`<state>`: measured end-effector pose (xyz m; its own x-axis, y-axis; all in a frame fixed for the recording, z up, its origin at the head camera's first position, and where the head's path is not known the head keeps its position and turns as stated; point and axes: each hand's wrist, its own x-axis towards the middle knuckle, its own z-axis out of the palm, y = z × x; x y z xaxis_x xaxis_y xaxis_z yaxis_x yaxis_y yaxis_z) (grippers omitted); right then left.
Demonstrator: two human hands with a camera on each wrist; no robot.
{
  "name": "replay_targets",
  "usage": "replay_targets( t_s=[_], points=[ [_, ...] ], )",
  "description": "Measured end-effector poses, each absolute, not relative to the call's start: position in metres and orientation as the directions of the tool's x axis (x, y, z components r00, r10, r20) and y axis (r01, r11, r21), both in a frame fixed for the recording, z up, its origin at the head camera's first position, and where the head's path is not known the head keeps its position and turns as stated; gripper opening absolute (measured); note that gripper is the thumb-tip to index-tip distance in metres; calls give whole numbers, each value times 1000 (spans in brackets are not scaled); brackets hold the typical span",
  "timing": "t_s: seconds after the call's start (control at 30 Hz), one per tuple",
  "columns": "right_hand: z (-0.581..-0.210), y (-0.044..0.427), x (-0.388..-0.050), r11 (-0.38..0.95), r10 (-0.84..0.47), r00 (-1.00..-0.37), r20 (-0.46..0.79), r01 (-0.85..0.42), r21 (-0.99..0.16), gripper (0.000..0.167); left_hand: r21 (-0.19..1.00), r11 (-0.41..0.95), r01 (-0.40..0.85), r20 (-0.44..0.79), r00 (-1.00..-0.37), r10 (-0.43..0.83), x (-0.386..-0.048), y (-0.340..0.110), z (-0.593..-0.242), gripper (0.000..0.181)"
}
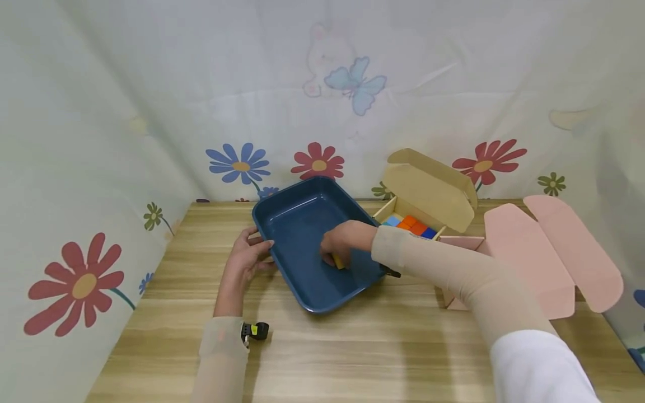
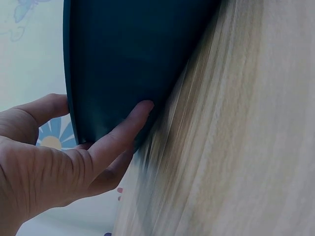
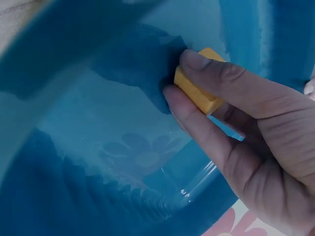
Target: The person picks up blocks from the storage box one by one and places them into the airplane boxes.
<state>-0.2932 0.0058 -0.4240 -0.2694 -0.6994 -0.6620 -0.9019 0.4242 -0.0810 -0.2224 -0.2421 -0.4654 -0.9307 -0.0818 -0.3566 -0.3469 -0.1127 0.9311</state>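
Note:
A deep blue rectangular tray stands on the wooden table, turned at an angle. My left hand grips its left side. The thumb is at the rim and the fingers lie against the outer wall. Over the tray's inside, my right hand pinches a small yellow block between thumb and fingers. In the right wrist view the block is close to the shiny tray floor; whether it touches is unclear. From the head view, the right hand hides most of the block.
Behind my right forearm stands an open tan cardboard box holding several light blue, orange and dark blue blocks. An open pink box lies to its right, partly covered by my sleeve. A flower-patterned curtain hangs behind the table.

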Motion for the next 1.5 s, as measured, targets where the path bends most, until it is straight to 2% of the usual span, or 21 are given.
replay_targets(
  t_s=[0.2, 0.33, 0.57, 0.87, 1.5],
  points=[
    [-427, 6, -296, 418, -697, -245, -674, -902, -104, 22, 930, -111, -351, -360, -929, -83, -221, -241, -471, 75],
    [-425, 11, -298, 417, -731, -238, -639, -898, -142, 20, 932, -99, -348, -356, -931, -79, -222, -238, -474, 75],
    [-412, 14, -303, 381, -790, -233, -567, -911, -156, 26, 931, -100, -352, -359, -930, -77, -221, -236, -475, 75],
    [-385, 15, -308, 368, -856, -260, -447, -914, -173, 25, 938, -85, -335, -342, -937, -77, -219, -242, -471, 74],
    [-363, 29, -310, 386, -877, -305, -370, -907, -168, 28, 937, -79, -339, -345, -936, -70, -222, -244, -468, 76]
  ],
)
